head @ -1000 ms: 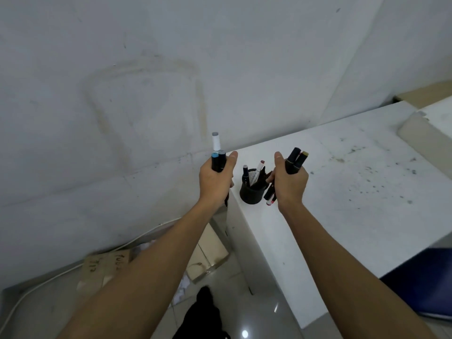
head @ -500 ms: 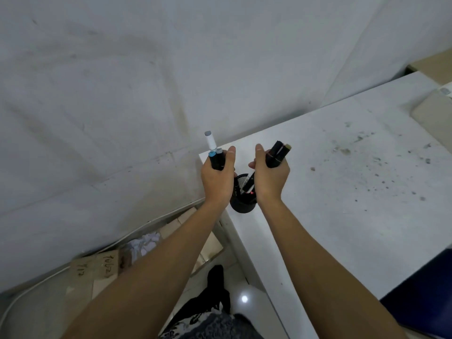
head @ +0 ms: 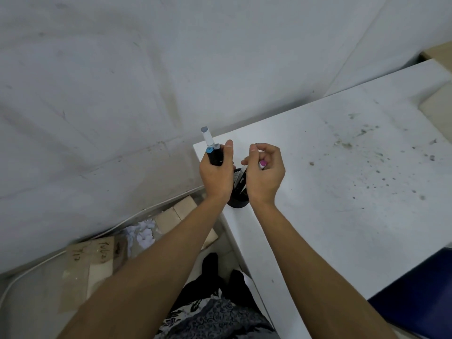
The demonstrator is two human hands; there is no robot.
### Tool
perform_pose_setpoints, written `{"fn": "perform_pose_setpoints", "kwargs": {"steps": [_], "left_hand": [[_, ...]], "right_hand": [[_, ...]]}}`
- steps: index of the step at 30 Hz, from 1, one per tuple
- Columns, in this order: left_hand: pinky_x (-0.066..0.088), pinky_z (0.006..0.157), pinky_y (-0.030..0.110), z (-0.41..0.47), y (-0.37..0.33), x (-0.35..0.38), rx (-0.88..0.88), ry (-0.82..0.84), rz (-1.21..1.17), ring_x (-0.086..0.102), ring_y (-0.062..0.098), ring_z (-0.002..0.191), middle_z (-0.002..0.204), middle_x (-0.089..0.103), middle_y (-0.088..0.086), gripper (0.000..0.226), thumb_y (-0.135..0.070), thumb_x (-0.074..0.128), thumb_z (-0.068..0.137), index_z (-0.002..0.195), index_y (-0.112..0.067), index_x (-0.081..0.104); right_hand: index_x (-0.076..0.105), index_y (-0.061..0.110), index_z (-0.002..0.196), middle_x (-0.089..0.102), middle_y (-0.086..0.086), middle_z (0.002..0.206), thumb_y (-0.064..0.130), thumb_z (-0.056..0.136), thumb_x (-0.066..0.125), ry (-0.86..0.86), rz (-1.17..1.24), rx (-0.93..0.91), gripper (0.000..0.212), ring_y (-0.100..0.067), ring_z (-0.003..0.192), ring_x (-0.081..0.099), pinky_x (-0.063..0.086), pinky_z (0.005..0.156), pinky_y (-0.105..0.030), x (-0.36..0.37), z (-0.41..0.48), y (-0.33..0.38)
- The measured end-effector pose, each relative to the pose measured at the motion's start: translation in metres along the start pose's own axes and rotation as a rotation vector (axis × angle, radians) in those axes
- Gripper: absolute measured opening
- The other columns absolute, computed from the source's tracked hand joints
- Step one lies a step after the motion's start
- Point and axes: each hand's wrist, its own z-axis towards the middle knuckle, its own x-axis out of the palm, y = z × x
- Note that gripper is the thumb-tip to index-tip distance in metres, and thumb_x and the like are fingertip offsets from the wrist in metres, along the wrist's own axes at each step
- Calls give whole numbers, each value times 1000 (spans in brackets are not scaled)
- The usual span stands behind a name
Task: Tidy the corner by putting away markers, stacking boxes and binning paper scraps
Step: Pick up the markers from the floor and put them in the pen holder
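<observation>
From the head camera, the left hand (head: pixel 216 174) is closed in a fist round a small bundle of markers (head: pixel 213 152), holding them upright just over the near corner of the white counter (head: pixel 342 192). The caps stick out above the thumb: one blue, one grey, and a taller white marker with a grey tip.

The right hand (head: pixel 265 172) hovers close beside it with its fingers loosely curled over a black pen pot (head: pixel 238 203). A pink-capped marker (head: pixel 262 163) shows among those fingers, but I cannot tell whether the hand has hold of it or it is standing loose in the pot. Another marker with a white and black barrel (head: pixel 241 178) leans in the pot between the two hands.

The pot stands on the counter right at its corner, next to the wall (head: pixel 146 69). The counter top is speckled with dark marks towards the right.

On the floor to the left of the counter lie flattened cardboard boxes (head: pixel 97 260), one with handwriting on it, and a heap of white paper scraps (head: pixel 141 233) against the wall. A white cable (head: pixel 36 270) runs along the floor edge. Something dark blue (head: pixel 415 302) sits at the lower right.
</observation>
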Motion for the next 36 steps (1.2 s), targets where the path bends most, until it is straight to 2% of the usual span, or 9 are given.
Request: {"fn": "perform_pose_setpoints", "kwargs": {"steps": [4,6,9,12,16,21,26,31,36], "left_hand": [[58,67,27,-6,2,2,8,-53,0,62,12,65,74,63,6,22,-39,67,90,80,-22,57],[60,74,33,-10,3,3,9,-64,5,64,13,68,76,64,6,20,-39,66,90,81,-23,56],[59,83,38,-11,3,6,13,-79,23,67,18,76,81,66,6,18,-39,65,91,83,-25,56],[60,80,38,-8,-2,6,32,-74,3,67,13,75,82,67,6,19,-40,64,91,83,-24,57],[50,63,16,-6,-4,8,50,-26,31,53,0,58,74,58,1,25,-40,60,94,78,-21,55],[48,68,15,-11,22,10,3,129,106,63,-3,66,77,63,-8,36,-41,61,94,97,-4,59],[54,83,27,-6,33,7,65,287,267,67,11,84,94,68,-1,16,-30,63,93,104,-19,60],[51,86,14,-8,34,-7,164,380,352,66,1,98,113,66,-11,24,-29,67,91,113,-22,61],[49,81,13,-11,17,-7,227,374,181,64,4,97,107,68,7,23,-25,44,103,99,-8,60]], "right_hand": [[64,14,114,75,-1,94,26,104,43,218,-305,-242,26,-12,92,71,52,91,-32,-20,-8,-26],[65,14,120,73,-4,114,35,105,29,361,-559,-326,45,-16,118,63,35,114,-46,-25,-14,-44],[61,16,132,62,-8,136,47,104,19,445,-727,-374,60,-22,139,44,18,122,-49,-26,-18,-53],[46,16,145,49,1,148,31,107,26,435,-461,-240,45,-13,145,34,18,123,-38,-32,-18,-43],[43,23,143,44,10,149,11,108,33,285,-173,-40,39,0,141,36,26,114,-13,-41,-15,-27],[50,24,138,53,6,144,15,108,36,250,-166,18,34,-5,136,44,35,114,-21,-46,-9,-27],[54,22,134,57,8,138,15,107,39,289,-165,54,32,-5,130,50,39,108,-14,-50,-12,-33],[56,22,131,60,8,135,15,106,41,257,-113,48,30,-4,128,51,41,108,-17,-45,-10,-34],[59,21,128,61,7,134,16,106,41,242,-54,-15,29,-4,129,51,39,107,-15,-33,6,-20]]}}
